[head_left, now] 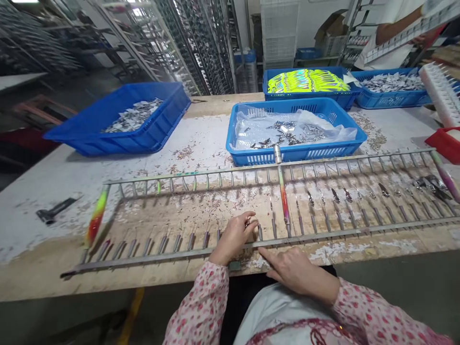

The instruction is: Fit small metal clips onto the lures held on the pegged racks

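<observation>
A long metal rack [201, 251] with rows of short pegs lies across the table in front of me. My left hand [232, 235] is over its near rail, thumb and fingertips pinched together beside a peg; whatever they hold is too small to make out. My right hand [296, 270] lies at the table's front edge, its index finger stretched out to the near rail. Small shiny metal pieces [347, 194] hang from pegs on the right half of the rack. Left of my left hand, the near pegs [161, 244] carry no shiny pieces.
Behind the rack, a light-blue basket [247, 157] holds loose metal pieces on plastic film. A dark-blue tray [118, 143] stands left, near a black tool [55, 211]. Bright yellow pieces [307, 81] fill a basket behind. Another person's arm [398, 26] holds a white strip at right.
</observation>
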`<state>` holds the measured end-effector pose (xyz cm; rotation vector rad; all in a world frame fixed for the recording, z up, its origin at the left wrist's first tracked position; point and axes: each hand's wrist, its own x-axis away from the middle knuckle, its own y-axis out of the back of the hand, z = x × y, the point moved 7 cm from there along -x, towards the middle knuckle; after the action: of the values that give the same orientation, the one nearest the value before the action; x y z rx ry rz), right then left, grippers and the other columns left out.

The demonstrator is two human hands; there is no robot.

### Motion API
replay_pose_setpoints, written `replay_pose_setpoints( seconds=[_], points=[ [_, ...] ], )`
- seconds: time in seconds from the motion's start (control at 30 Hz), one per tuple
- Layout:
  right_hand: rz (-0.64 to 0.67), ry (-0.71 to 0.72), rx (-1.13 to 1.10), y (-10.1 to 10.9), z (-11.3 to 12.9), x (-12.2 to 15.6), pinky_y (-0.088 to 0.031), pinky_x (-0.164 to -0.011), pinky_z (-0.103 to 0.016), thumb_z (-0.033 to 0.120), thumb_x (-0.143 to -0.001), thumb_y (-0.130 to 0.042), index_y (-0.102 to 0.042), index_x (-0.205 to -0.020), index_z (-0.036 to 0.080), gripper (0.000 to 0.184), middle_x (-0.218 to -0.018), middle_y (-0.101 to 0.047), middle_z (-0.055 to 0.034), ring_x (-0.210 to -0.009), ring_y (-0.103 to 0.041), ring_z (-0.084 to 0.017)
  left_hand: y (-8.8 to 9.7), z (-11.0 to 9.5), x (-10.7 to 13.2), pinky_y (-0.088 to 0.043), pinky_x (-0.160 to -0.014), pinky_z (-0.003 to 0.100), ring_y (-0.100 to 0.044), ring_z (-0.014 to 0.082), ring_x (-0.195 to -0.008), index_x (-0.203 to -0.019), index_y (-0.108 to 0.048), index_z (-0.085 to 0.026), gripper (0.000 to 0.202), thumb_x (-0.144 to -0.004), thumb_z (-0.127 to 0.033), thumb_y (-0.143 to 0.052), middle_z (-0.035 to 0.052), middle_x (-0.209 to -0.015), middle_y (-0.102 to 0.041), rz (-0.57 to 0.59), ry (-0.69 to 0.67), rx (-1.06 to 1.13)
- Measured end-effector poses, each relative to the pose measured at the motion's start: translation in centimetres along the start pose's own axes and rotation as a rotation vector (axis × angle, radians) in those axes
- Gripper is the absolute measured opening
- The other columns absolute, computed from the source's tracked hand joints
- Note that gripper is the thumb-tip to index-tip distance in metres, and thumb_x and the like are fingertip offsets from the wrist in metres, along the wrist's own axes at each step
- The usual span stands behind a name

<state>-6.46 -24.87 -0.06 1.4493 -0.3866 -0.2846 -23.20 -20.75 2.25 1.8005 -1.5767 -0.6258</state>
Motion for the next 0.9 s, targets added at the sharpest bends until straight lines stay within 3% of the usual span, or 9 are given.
replay_pose_setpoints(
  seconds=[0.13, 0.3, 0.47, 0.57, 0.67, 0.8, 0.9],
  points=[
    [0.030, -0.013, 0.000, 0.2, -0.5, 0.8, -0.031, -0.050, -0.027, 0.051, -0.091, -0.046, -0.036, -0.138, 0.018, 0.058, -0.064, -0.066, -0.0035, -0.054, -0.061, -0.020, 2.1, 0.6, 1.1, -0.037, -0.057, 0.024, -0.049, 0.0137, -0.054, -0.113, -0.062, -0.018, 0.040, -0.084, -0.042, -0.051, -0.0036, -0.058, -0.054, -0.074, 0.050, 0.042],
    [-0.020, 0.153, -0.047, 1.4, 3.1, -2.2, -0.032, -0.053, -0.026, 0.054, -0.091, -0.044, -0.027, -0.142, 0.020, 0.063, -0.066, -0.065, -0.0028, -0.056, -0.061, -0.019, 6.3, 2.5, 3.7, -0.035, -0.054, 0.023, -0.045, 0.0118, -0.054, -0.097, -0.067, -0.016, 0.038, -0.080, -0.046, -0.054, -0.0026, -0.060, -0.053, -0.270, 0.169, 0.171],
    [0.031, 0.054, -0.019, -0.2, 2.2, -3.2, -0.033, -0.053, -0.026, 0.054, -0.092, -0.041, -0.031, -0.140, 0.018, 0.061, -0.069, -0.067, -0.0076, -0.058, -0.062, -0.020, 8.3, 6.3, 8.2, -0.033, -0.047, 0.021, -0.043, 0.0105, -0.049, -0.094, -0.068, -0.013, 0.047, -0.072, -0.055, -0.061, -0.0021, -0.057, -0.054, -0.393, 0.312, 0.391],
    [0.060, 0.018, 0.002, -0.4, 1.3, -1.9, -0.032, -0.051, -0.026, 0.051, -0.092, -0.045, -0.030, -0.141, 0.017, 0.062, -0.067, -0.067, -0.0068, -0.058, -0.063, -0.021, 8.2, 8.7, 11.2, -0.034, -0.045, 0.021, -0.045, 0.0110, -0.047, -0.093, -0.069, -0.012, 0.051, -0.070, -0.056, -0.063, -0.0025, -0.052, -0.052, -0.433, 0.379, 0.454],
    [0.031, 0.117, -0.031, 1.0, 2.9, -2.2, -0.032, -0.051, -0.026, 0.050, -0.092, -0.044, -0.028, -0.142, 0.020, 0.061, -0.067, -0.067, -0.0051, -0.058, -0.063, -0.020, 7.4, 9.8, 13.2, -0.040, -0.050, 0.022, -0.053, 0.0146, -0.054, -0.092, -0.069, -0.012, 0.047, -0.073, -0.054, -0.061, 0.0006, -0.058, -0.060, -0.399, 0.412, 0.414],
    [-0.014, 0.257, -0.083, 2.9, 6.9, -5.6, -0.035, -0.052, -0.027, 0.051, -0.092, -0.043, -0.029, -0.140, 0.020, 0.058, -0.069, -0.067, -0.0049, -0.061, -0.064, -0.021, 5.7, 9.7, 14.1, -0.048, -0.068, 0.028, -0.063, 0.0214, -0.077, -0.093, -0.070, -0.015, 0.038, -0.077, -0.047, -0.057, 0.0059, -0.082, -0.071, -0.296, 0.416, 0.313],
    [-0.025, 0.311, -0.070, 3.0, 9.2, -8.6, -0.038, -0.055, -0.028, 0.054, -0.091, -0.045, -0.032, -0.138, 0.018, 0.061, -0.072, -0.068, -0.0067, -0.064, -0.064, -0.023, 4.7, 9.6, 14.2, -0.049, -0.078, 0.032, -0.064, 0.0236, -0.087, -0.093, -0.070, -0.016, 0.034, -0.078, -0.043, -0.055, 0.0079, -0.094, -0.071, -0.274, 0.398, 0.303]
  ],
)
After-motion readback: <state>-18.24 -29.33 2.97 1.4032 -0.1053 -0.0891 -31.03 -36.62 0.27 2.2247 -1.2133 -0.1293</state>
